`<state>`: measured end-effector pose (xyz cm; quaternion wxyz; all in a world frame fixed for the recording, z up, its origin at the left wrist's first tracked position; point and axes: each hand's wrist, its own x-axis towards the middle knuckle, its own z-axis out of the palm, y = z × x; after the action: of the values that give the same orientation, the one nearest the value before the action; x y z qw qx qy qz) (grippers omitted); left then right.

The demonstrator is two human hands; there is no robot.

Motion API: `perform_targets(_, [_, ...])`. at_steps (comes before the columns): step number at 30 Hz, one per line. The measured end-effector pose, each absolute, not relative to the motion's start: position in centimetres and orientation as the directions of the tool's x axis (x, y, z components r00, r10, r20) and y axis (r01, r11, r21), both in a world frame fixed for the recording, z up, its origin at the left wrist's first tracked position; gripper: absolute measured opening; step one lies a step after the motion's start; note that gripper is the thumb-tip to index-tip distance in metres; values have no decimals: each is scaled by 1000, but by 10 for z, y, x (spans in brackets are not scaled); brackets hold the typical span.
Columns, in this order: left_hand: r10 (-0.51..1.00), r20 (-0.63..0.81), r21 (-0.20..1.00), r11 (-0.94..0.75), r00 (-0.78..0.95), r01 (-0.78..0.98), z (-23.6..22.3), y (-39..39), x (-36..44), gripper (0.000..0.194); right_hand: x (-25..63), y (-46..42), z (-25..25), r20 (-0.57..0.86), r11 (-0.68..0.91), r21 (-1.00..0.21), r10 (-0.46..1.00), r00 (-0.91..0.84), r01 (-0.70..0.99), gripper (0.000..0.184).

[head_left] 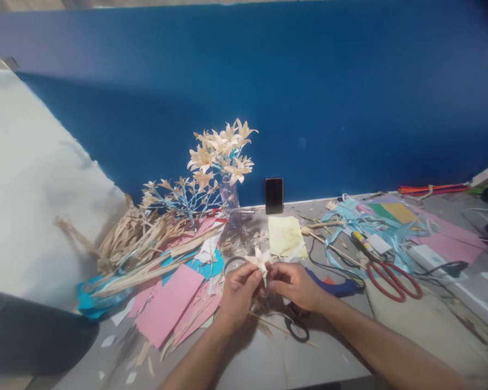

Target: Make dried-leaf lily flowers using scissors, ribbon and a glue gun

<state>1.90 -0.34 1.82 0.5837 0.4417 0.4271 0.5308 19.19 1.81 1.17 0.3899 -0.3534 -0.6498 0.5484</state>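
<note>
The left hand (242,290) is pinching a pale flower (261,259) near its base, its grip tightened between thumb and fingers. The right hand (295,281) is meeting the flower's base from the other side with bent fingers; whether its grip is pinching too, I cannot tell. The flower is facing up between both hands, above the worktop (276,355). Black-handled scissors (297,339) are lying just below the right hand, and a blue tool (336,287) is lying beside it. Pink paper (171,303) is resting left of the left hand. Beyond the hands, a clear vase (230,197) is holding similar flowers (222,143), and a phone (274,196) is leaning against the blue wall (350,108).
</note>
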Motion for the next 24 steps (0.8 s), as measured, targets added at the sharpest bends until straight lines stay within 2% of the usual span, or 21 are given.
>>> perform_targets(3, [997, 24, 981, -10, 68, -194, 15, -3, 24, 25, 197, 25, 12, 157, 191, -979, 925, -347, 67, 11])
perform_targets(5, [998, 29, 979, -19, 49, -203, 13, -1, 28, 18, 199, 28, 13, 128, 160, -984, 936, -328, 74, 12])
perform_targets(7, [1000, 15, 969, -9, 20, -245, 12, 2, 31, 12, 201, 31, 13, 65, 85, -996, 925, -374, 36, 16])
perform_targets(10, [1000, 7, 957, -11, -15, -291, 16, 7, 32, 17, 202, 31, 11, -16, -29, -999, 881, -472, -20, 24])
perform_targets(15, [999, 27, 956, -34, -27, -291, 31, 11, 26, 23, 206, 31, 7, -66, -94, -995, 815, -576, -19, 27])
perform_targets(20, [991, 113, 961, -127, -72, -245, 39, 6, 30, 23, 209, 31, 9, 23, 46, -999, 801, -598, 24, 12])
perform_targets(24, [964, 257, 964, -260, -63, -50, 39, 1, 39, 18, 207, 32, 12, 137, 209, -976, 816, -561, 65, 2])
